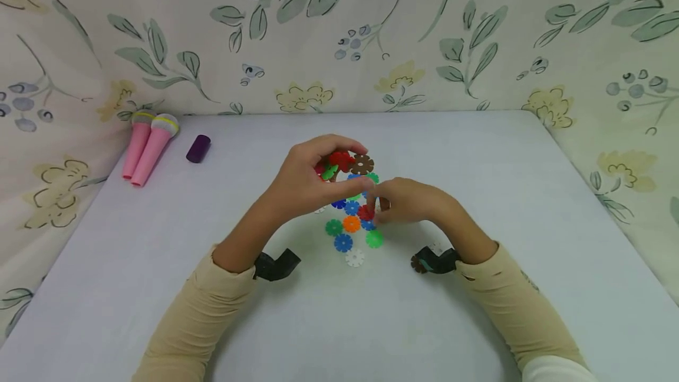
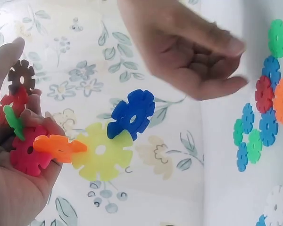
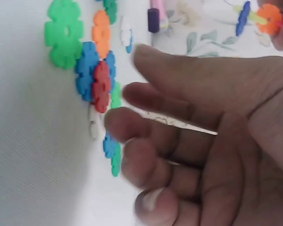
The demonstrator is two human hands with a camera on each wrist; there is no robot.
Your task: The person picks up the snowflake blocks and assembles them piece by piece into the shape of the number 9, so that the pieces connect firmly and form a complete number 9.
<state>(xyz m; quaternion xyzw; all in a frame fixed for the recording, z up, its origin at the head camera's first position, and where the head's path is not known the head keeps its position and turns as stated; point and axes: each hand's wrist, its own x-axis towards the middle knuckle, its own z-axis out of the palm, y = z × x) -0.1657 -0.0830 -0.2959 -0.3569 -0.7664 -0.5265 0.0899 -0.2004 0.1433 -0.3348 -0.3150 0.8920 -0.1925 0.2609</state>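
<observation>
My left hand [image 1: 307, 184] holds a cluster of joined snowflake discs [image 2: 61, 141] in a curled grip, lifted above the surface [image 1: 504, 193]; red, brown, green, orange, yellow and blue pieces slot together. My right hand [image 1: 408, 200] hangs just over the loose discs [image 1: 352, 226] scattered on the surface, fingers loosely bent, its grip empty. Two pink toy microphones [image 1: 145, 146] and a purple cap [image 1: 198, 148] lie at the far left.
</observation>
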